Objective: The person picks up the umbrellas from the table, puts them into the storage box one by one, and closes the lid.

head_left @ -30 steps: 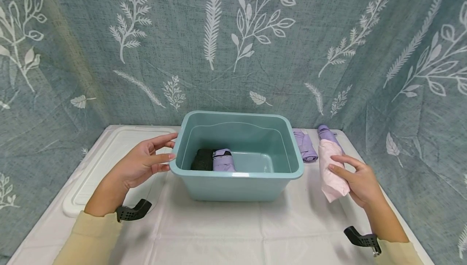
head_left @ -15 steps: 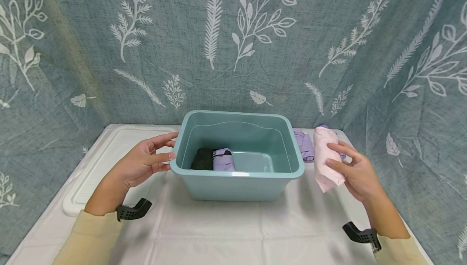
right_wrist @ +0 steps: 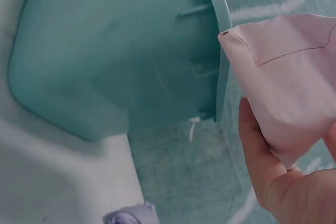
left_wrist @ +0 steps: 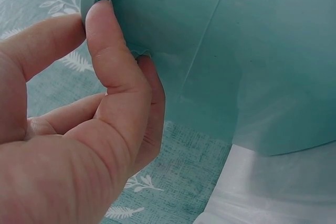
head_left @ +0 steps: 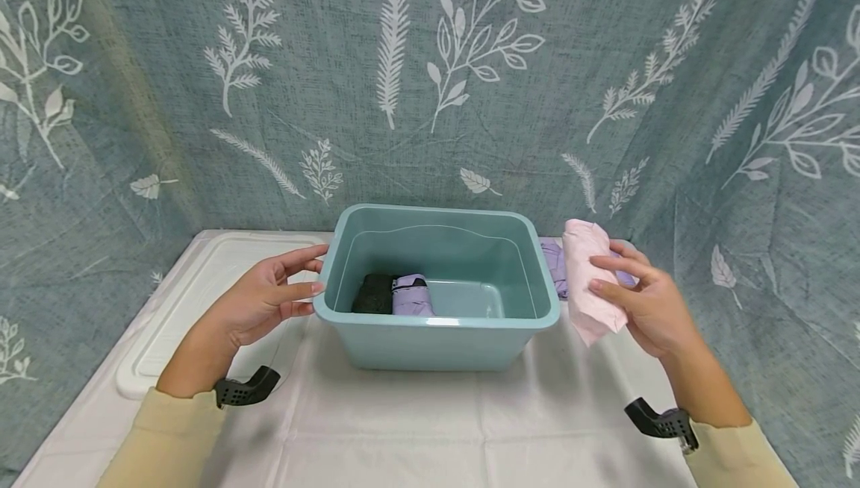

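Note:
On the white-covered table stands a teal plastic tub [head_left: 430, 342]. My left hand [head_left: 272, 294] holds its left rim; the left wrist view shows the thumb [left_wrist: 105, 35] at the lip and a finger [left_wrist: 152, 98] below it. To the right of the tub, my right hand [head_left: 648, 305] grips a rolled pink cloth [head_left: 587, 279], tilted and raised above the table. The right wrist view shows a stitched seam on the pink cloth [right_wrist: 289, 72], which overlaps the tub's rim there. Inside the tub, a dark roll [head_left: 374, 294] lies beside a purple roll [head_left: 412, 296] at the left.
A white lid [head_left: 195, 309] lies flat at the left, partly behind my left hand. Beyond the pink cloth are rolled purple cloths [head_left: 554, 268], partly hidden. A patterned blue-green curtain [head_left: 403, 160] encloses the table's back and sides.
My right hand has moved left and away from me with the pink cloth, which now covers more of the purple rolls behind it. The left hand and tub have stayed put.

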`<state>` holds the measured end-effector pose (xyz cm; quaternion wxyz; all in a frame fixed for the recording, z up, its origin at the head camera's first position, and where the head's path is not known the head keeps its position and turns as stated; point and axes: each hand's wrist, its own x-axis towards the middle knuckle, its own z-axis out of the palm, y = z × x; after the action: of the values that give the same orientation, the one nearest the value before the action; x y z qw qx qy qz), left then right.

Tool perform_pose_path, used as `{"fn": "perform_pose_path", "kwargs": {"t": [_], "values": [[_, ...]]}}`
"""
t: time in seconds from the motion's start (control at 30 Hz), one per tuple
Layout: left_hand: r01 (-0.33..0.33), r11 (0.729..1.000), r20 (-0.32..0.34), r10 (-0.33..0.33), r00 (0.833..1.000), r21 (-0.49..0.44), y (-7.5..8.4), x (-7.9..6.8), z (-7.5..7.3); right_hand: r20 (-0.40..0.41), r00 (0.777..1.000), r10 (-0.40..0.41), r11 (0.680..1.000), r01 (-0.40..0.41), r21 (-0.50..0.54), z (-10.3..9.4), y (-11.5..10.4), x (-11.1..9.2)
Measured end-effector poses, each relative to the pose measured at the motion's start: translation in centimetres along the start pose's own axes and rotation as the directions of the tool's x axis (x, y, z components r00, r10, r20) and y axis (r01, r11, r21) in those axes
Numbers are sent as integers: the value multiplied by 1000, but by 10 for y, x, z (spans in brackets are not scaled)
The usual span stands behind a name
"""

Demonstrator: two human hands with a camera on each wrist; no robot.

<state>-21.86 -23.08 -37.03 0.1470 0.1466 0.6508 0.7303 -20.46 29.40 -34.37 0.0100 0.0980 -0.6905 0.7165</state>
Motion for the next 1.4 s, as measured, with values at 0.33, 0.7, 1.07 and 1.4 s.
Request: {"fn": "perform_pose_path", "kwargs": {"t": [0.33, 0.7, 1.07, 1.4], "values": [[2, 1000, 5, -2, 1000, -3, 1, -1, -1, 12, 999, 41, 998, -40, -58, 20, -11, 9], [6, 1000, 6, -6, 1000, 1, 1, -1, 0, 22, 999, 28, 996, -26, -90, 39, -16, 22], [12, 1000, 3, -12, 1000, 3, 1, -1, 0, 15, 998, 62, 996, -61, -69, 57, -23, 35], [3, 1000, 7, -3, 1000, 5, 1, -1, 0, 63, 982, 176, 984, -175, -24, 69, -30, 48]]}}
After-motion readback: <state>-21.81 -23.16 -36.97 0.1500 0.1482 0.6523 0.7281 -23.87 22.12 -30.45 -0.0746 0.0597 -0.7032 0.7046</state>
